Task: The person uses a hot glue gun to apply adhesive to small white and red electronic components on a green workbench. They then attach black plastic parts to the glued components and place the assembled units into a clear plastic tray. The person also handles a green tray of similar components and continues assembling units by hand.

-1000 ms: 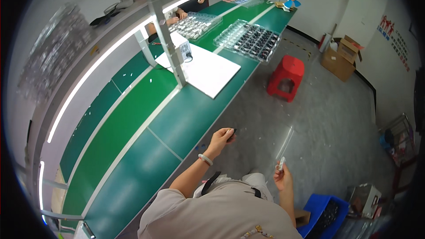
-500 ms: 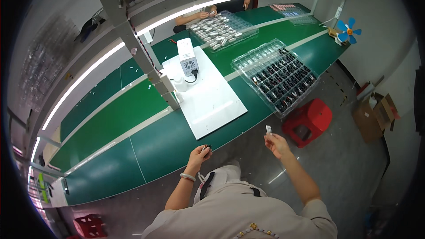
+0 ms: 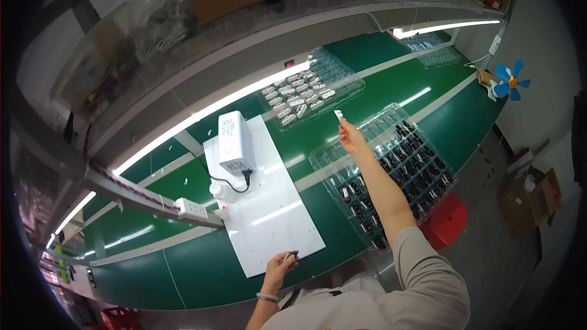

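Observation:
My left hand [image 3: 279, 269] is closed on a small black part [image 3: 294, 254], just over the near edge of a white board [image 3: 287, 217]. Stretched far forward, my right hand [image 3: 350, 137] pinches a small white piece [image 3: 339, 113] in its fingertips. That hand is above the bench, between a clear tray of white oblong pieces [image 3: 299, 95] and a clear compartment tray of black parts [image 3: 406, 165]. My right forearm hides part of the black parts' tray. Both held things are too small to make out exactly.
A white box-shaped device [image 3: 234, 140] with a black cord stands on the board, beside small white bottles [image 3: 221, 192]. A shelf with a light tube [image 3: 257, 88] crosses above the green bench [image 3: 147, 269]. A blue fan [image 3: 512, 79], red stool [image 3: 447, 223] and cardboard box [image 3: 529, 205] are at right.
My right hand has reached forward over the bench with the white piece. My left hand, still on the black part, is now over the board's near edge. The view has shifted.

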Motion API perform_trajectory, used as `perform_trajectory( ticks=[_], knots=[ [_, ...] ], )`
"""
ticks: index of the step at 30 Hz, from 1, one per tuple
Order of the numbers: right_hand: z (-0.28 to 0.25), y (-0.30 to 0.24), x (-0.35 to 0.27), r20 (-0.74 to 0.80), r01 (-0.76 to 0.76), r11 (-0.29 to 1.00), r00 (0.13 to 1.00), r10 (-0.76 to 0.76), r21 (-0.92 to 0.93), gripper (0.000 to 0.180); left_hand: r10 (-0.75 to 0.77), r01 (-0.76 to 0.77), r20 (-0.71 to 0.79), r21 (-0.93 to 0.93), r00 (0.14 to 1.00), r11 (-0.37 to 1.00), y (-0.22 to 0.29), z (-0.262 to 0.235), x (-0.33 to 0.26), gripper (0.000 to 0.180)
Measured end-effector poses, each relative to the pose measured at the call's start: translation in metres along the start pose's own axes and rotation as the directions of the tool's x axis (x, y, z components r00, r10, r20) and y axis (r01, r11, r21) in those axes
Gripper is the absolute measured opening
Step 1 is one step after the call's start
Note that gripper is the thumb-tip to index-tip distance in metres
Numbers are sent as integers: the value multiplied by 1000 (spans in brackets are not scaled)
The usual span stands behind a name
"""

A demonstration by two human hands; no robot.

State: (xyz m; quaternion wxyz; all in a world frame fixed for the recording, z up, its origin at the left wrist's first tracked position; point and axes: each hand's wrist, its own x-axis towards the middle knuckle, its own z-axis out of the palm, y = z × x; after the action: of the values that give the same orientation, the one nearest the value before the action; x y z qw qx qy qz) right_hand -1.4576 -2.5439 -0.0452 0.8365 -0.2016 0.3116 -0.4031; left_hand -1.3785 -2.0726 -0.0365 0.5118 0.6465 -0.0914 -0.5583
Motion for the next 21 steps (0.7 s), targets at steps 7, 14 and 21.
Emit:
perform_trajectory(
  ticks=[7,14,21],
  knots=[
    [-25,-9,152,219,-195,946,966,139,260,28,-154,41,-452,-251,878,967,-59,-19,-43,21],
    [-46,25,206,52,-153,933,988,144,327,27,-233,73,-503,-316,832,946,-79,38,-42,23],
    [-75,21,214,-68,-225,918,963,260,326,47,-123,84,-393,-115,911,990,1,93,25,25]
  ],
)
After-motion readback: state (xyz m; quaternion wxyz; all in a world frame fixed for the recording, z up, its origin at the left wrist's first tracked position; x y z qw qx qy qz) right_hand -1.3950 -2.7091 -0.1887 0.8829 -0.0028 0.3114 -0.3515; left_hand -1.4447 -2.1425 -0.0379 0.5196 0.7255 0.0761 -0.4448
